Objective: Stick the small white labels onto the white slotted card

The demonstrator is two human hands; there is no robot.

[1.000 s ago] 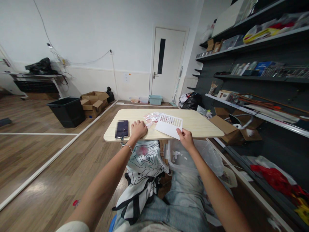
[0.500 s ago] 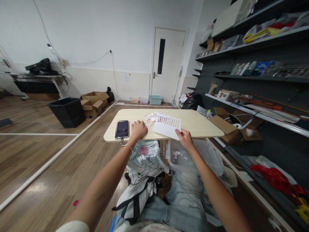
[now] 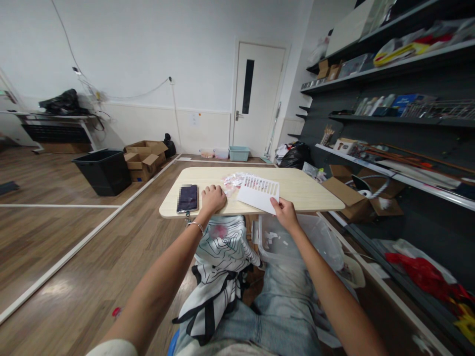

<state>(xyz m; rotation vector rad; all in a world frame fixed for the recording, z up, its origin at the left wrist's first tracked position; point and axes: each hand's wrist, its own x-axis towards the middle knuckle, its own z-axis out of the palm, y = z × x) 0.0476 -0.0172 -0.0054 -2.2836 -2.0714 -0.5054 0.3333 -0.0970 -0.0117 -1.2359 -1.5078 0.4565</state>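
Observation:
My right hand (image 3: 284,209) pinches the near right corner of a white card (image 3: 256,199) with a row of slots cut along its far side. The card is held at the front part of the pale wooden table (image 3: 311,190). My left hand (image 3: 214,199) rests on the tabletop with its fingers curled down; what lies under the fingertips is hidden. Beyond and between the hands is a scattered pile of small white and pinkish pieces (image 3: 233,181), too small to make out. A phone (image 3: 188,198) in a dark case lies left of my left hand.
Under the table's front edge, a clear plastic bin (image 3: 270,252) holds several white scraps. A patterned cloth (image 3: 224,247) hangs over my left leg. To the right stand dark shelves (image 3: 393,118) and an open cardboard box (image 3: 345,198). A black bin (image 3: 102,173) stands at left.
The white card has shifted very slightly to the right in my right hand. My left hand stays in the same place.

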